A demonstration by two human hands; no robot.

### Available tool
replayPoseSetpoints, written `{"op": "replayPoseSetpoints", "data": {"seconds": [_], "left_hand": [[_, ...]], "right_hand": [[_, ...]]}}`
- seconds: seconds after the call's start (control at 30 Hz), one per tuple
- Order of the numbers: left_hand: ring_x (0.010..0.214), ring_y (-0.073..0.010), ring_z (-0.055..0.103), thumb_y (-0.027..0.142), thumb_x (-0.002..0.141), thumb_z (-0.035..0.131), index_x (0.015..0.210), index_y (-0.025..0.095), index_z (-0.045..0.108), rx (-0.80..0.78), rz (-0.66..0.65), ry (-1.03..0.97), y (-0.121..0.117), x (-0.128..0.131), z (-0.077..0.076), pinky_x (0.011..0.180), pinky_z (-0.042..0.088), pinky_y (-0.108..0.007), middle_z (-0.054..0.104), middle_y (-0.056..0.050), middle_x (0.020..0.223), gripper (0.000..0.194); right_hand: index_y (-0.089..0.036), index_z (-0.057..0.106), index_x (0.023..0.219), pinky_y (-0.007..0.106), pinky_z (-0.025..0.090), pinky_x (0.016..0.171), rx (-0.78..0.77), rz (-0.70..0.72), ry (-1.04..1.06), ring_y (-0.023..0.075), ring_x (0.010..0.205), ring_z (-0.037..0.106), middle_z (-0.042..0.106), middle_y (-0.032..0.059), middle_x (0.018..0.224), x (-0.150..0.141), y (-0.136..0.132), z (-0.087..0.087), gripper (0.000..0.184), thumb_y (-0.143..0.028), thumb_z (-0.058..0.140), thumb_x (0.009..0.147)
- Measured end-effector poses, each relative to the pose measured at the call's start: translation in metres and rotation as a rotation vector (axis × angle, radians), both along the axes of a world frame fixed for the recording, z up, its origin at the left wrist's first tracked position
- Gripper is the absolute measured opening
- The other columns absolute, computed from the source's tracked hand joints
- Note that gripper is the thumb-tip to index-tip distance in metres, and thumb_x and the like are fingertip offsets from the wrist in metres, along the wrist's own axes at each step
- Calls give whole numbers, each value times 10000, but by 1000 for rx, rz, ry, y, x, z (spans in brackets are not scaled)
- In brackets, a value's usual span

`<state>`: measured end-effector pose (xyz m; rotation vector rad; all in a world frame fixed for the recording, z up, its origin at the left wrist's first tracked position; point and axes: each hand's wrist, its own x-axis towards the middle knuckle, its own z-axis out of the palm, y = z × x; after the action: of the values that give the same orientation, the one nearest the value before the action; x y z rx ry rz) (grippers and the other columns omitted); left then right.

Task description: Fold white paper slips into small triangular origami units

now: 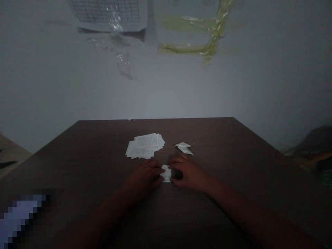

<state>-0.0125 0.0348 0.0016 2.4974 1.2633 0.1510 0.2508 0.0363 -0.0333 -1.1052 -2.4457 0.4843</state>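
Observation:
A small piece of white paper (166, 174) with printed lines lies on the table in front of me, between my hands. The fingers of my left hand (147, 174) are curled at its left edge, the fingertips on the paper. From the other side, my right hand (188, 174) has its thumb and fingers bent around the right edge. Beyond my left hand is a loose, overlapping pile of printed paper sheets (145, 145). Past my right hand lie two small folded papers (183, 147), partly one over the other.
The dark brown table (220, 145) reaches back to a pale wall (181, 90). Taped papers (109, 15) and yellowed tape (211, 45) are on the wall. A pixelated pale object (23, 211) is at lower left. Dim, unclear things (319, 152) stand beyond the right edge.

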Motion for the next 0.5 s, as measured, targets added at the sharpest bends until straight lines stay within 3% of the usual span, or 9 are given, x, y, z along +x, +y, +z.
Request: {"op": "replayPoseSetpoints", "data": {"seconds": [0.13,0.27,0.37,0.5], "left_hand": [[1415,-363,716,125,1056,790,1388,245,871,-14,-14,15,2,-1,-3,1219,554,-576,812,-114,1472,362],[1392,-340,723,110,1051,780,1361,251,876,27,-20,-23,1,-3,-5,1209,550,-529,826,-92,1437,353],[1347,-324,746,101,1036,792,1320,245,890,33,-17,-36,1,-3,-6,1180,568,-474,841,-87,1399,334],[1377,-333,743,122,1024,830,1332,261,893,22,-11,-31,1,-2,-7,1189,575,-489,840,-81,1420,344]], "right_hand": [[-223,855,1232,556,566,1149,6,-29,37,344,1270,732,831,122,1306,-4,5,-7,235,-251,873,1000],[-242,857,1110,513,572,1099,32,-73,31,310,1179,740,837,91,1188,-8,12,-12,78,-232,822,1041],[-243,859,1177,514,575,1103,32,-59,8,329,1228,722,822,107,1255,-6,10,-9,186,-289,885,999],[-236,844,1305,555,559,1149,12,-27,-21,363,1315,688,792,133,1367,-2,0,-5,410,-342,949,923]]}}
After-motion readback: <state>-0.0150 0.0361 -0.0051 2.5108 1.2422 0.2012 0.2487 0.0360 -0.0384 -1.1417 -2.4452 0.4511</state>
